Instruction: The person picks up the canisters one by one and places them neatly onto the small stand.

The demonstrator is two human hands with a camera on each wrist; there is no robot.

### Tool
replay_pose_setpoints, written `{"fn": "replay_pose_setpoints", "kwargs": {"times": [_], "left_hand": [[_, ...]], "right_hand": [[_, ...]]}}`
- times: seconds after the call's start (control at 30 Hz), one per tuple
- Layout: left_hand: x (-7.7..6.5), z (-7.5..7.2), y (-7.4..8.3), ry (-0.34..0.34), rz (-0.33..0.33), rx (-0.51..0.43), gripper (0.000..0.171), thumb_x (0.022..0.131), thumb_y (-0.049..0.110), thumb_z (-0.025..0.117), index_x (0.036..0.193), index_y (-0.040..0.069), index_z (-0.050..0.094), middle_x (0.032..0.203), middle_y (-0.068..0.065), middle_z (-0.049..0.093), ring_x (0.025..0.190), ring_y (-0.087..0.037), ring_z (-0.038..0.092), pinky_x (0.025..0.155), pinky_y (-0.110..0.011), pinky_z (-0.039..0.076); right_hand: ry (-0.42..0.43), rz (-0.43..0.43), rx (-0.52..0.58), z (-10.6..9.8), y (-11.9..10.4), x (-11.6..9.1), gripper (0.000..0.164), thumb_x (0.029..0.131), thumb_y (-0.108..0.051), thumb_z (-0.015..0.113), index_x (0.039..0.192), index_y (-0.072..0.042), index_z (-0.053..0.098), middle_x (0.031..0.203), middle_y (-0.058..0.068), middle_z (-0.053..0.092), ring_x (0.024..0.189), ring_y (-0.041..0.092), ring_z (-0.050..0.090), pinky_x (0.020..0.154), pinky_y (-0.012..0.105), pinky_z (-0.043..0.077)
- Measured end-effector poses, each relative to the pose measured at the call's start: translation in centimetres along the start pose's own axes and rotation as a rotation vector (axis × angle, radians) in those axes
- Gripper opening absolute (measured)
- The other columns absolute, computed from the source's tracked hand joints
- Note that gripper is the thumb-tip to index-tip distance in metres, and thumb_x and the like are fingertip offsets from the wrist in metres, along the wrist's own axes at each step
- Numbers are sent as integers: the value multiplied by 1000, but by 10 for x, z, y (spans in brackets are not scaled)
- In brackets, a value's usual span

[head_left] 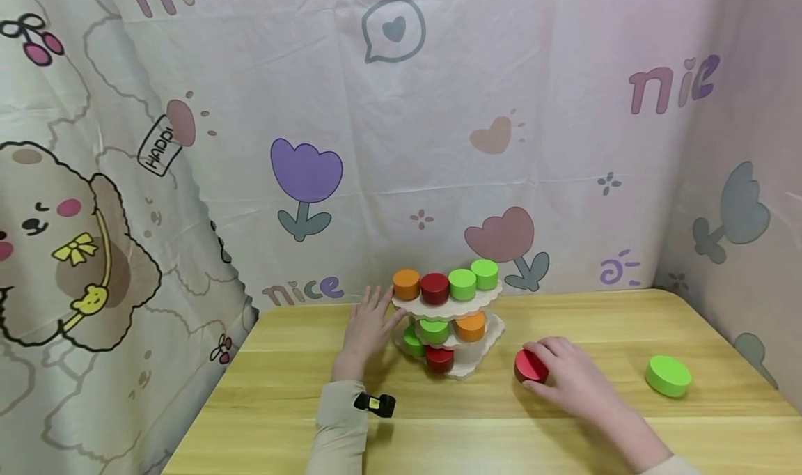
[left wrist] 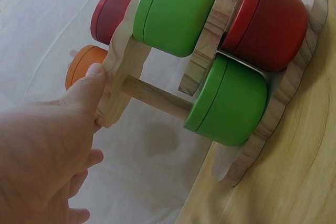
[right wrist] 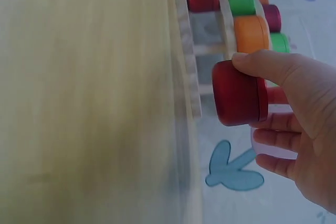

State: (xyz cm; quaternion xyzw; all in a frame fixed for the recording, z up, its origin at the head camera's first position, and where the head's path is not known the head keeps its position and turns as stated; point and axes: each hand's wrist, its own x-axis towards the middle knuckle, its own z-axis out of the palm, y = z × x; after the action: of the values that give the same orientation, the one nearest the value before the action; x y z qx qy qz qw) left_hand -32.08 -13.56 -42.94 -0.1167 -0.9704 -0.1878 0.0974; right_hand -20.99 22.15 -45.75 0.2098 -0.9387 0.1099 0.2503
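On the table stands a three-tier wooden stand (head_left: 447, 313) with scalloped shelves. Its top tier carries an orange round block (head_left: 406, 285), a dark red one (head_left: 434, 289) and two green ones (head_left: 462, 285). Lower down sit more green, orange and red blocks. My left hand (head_left: 366, 329) is at the stand's left side, its thumb (left wrist: 86, 90) touching the top shelf's edge by the orange block and its fingers extended. To the right of the stand, my right hand (head_left: 573, 377) grips a red round block (right wrist: 236, 94) between thumb and fingers, seemingly just above the table.
A green round block (head_left: 667, 376) lies alone on the wooden table (head_left: 282, 391), right of my right hand. A printed cloth (head_left: 401, 127) hangs behind the table and along both sides. A black strap device (head_left: 376, 405) is on my left wrist.
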Motion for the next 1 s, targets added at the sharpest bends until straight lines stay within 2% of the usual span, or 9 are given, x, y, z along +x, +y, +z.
{"fn": "replay_pose_setpoints", "kwargs": {"times": [0.43,0.7,1.0], "left_hand": [[1,-1,-1,-4,6,-3,71,97,62,36,155,22,27,162,-14,22,153,-34,11,119,-63,14],[1,-1,-1,2,17,-2,71,98,62,37,154,20,30,161,-15,24,152,-35,13,119,-64,16],[1,0,0,-11,2,-4,71,97,63,36,156,24,25,163,-11,19,153,-32,9,120,-61,13]], "right_hand": [[-47,31,36,14,-31,16,56,68,-33,86,115,-9,67,103,3,65,98,21,60,85,42,53],[-72,77,78,26,-43,28,60,70,-32,85,119,-6,64,106,8,66,99,23,59,87,42,53],[-79,130,142,37,-53,39,53,68,-30,87,109,-9,60,102,7,65,93,21,59,80,39,52]]}}
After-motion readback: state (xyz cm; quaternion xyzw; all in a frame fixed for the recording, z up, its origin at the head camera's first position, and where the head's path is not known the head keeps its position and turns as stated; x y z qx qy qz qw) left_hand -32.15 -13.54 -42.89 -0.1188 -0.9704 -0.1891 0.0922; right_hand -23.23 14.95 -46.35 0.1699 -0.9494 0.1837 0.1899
